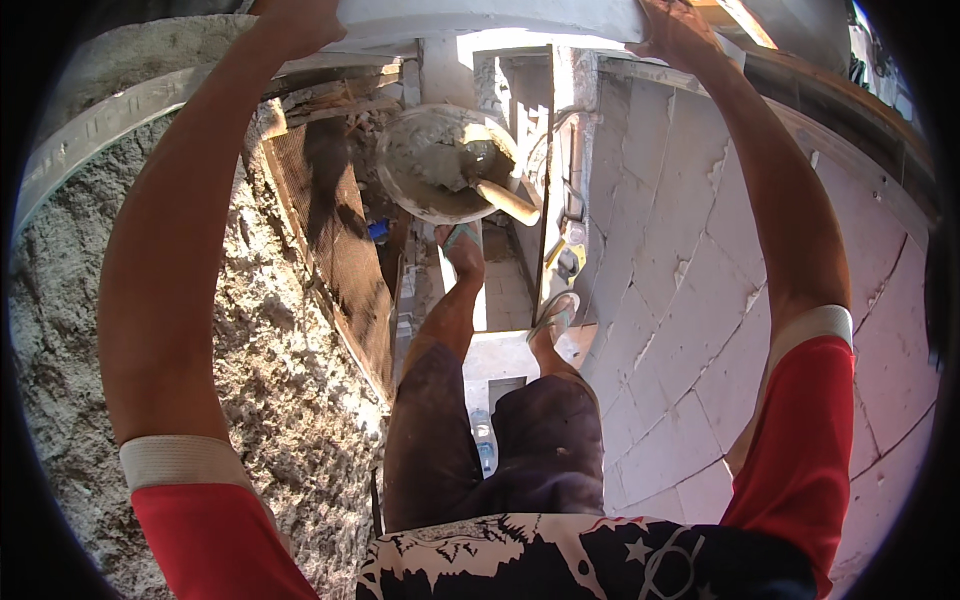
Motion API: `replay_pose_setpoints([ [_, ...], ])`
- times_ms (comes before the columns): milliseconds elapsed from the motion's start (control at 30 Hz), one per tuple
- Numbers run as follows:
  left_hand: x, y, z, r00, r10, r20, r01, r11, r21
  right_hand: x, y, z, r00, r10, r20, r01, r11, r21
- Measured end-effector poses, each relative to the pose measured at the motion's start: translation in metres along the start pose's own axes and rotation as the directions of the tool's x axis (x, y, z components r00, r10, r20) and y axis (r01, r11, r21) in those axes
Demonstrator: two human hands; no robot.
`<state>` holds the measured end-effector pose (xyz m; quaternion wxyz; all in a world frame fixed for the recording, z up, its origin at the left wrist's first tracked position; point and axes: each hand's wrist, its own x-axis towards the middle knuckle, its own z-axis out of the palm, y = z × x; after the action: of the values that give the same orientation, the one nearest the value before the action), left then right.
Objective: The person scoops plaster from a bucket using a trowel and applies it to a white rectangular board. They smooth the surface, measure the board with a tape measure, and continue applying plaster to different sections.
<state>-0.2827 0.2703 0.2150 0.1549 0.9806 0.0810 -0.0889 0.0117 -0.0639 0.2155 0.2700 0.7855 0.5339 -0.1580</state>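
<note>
At the top of the view, a long white block (490, 20) spans between my two outstretched arms. My left hand (310, 24) is closed on its left end, with the fingertips partly cut off by the upper edge. The right end is gripped by my right hand (676, 36), whose fingers are partly hidden. Below the block, a round tub (398, 188) holds wet grey mortar (425, 155). A trowel with a wooden handle (508, 203) rests in it, the handle leaning over the near right rim.
A rough stone wall (270, 330) rises at left, a white block wall (690, 270) at right. A brown mesh panel (345, 250) leans beside the tub. My sandalled feet straddle a gap on narrow supports. A yellow-and-black tool (570, 262) lies near my right foot; a plastic bottle (484, 445) is lower down.
</note>
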Motion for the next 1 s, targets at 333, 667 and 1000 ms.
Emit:
replay_pose_setpoints([
  [333, 0.008, 0.063, 0.030, 0.989, 0.088, -0.115, -0.066, 0.981, 0.182, -0.068, -0.051, 0.050, 0.820, 0.205, -0.535, 0.019, 0.923, 0.384],
  [667, 0.070, 0.110, 0.014, 0.984, 0.179, -0.014, -0.180, 0.982, -0.064, -0.278, -0.189, 0.227, 0.780, 0.594, 0.199, -0.431, 0.277, 0.859],
  [1000, 0.050, 0.106, 0.044, 0.996, -0.088, 0.023, 0.077, 0.953, 0.294, -0.326, -0.214, 0.355, 0.782, 0.593, 0.191, -0.407, 0.254, 0.877],
])
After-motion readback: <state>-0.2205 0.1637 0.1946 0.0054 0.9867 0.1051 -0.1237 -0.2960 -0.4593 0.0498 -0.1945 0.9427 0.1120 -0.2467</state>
